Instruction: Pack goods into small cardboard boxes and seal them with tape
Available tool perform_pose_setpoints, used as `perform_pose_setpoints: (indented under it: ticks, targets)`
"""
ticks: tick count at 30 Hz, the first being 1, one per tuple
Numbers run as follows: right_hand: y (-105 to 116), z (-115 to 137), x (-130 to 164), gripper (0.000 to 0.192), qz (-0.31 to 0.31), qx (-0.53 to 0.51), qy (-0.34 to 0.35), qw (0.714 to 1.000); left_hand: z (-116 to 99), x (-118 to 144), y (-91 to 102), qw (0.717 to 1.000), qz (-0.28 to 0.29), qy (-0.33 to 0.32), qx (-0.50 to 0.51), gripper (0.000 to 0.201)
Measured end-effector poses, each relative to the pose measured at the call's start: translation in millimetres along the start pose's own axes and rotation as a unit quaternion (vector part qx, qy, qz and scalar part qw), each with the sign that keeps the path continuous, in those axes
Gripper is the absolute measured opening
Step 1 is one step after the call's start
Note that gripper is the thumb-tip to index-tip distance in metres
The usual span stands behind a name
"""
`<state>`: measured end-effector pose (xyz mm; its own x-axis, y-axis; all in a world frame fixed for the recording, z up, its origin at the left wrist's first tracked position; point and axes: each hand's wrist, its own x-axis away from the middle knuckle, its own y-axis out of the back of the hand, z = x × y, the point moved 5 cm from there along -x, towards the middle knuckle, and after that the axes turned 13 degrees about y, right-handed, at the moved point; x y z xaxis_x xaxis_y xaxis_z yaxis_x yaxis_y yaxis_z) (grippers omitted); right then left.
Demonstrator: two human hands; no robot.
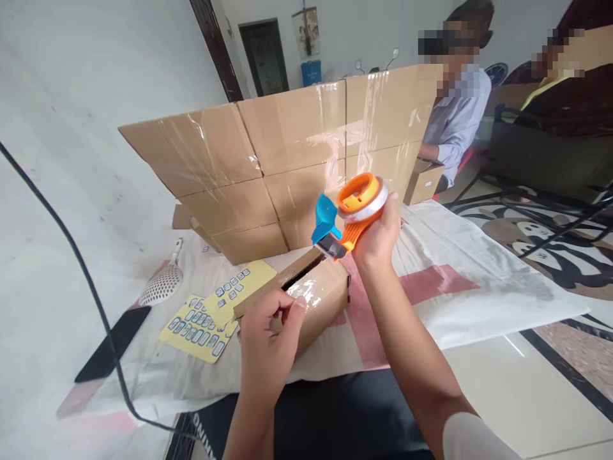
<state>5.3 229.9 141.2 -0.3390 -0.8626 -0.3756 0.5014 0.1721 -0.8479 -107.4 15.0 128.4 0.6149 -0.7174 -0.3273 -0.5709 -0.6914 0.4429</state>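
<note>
My right hand (378,239) grips an orange and blue tape dispenser (352,211) with a roll of clear tape, held just above the far end of a small cardboard box (318,300). The box lies on a white and red sheet (431,281), its top flaps slightly apart along a dark slit. My left hand (271,338) presses thumb and fingers on the box's near end, where clear tape shines on the cardboard.
A wall of taped cardboard boxes (287,160) stands behind. Yellow sticker sheets (211,313), a white slotted scoop (163,281) and a black phone (112,342) lie at the left. A black cable (71,249) crosses the left. A seated person (454,115) is at the back right.
</note>
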Motion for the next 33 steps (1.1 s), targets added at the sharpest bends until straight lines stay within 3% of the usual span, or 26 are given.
perform_pose_setpoints:
  ticks: [3, 10, 17, 24, 28, 33]
  targets:
    - [-1, -9, -9, 0.035, 0.004, 0.000, -0.038, 0.999, 3, 4, 4.6, 1.000, -0.017, -0.001, -0.020, 0.029]
    - [-14, -19, -13, 0.034, 0.040, 0.053, -0.029, 0.997, 2, 12, 8.7, 0.996, -0.056, 0.002, -0.070, 0.031]
    - [-49, -39, -16, 0.046, 0.130, 0.080, -0.075, 0.985, 5, 33, 3.5, 0.988, -0.086, 0.125, 0.034, 0.038]
    - [-84, -84, 9, 0.049, 0.271, 0.094, -0.194, 0.938, 19, 46, -36.8, 0.931, -0.062, 0.256, 0.253, 0.044]
    - [-85, -109, 31, 0.043, 0.312, 0.089, -0.267, 0.907, 30, 52, -60.8, 0.899, -0.081, 0.295, 0.313, 0.041]
    - [-79, -129, 49, 0.036, 0.349, 0.083, -0.350, 0.865, 44, 60, -73.5, 0.880, -0.111, 0.316, 0.335, 0.039]
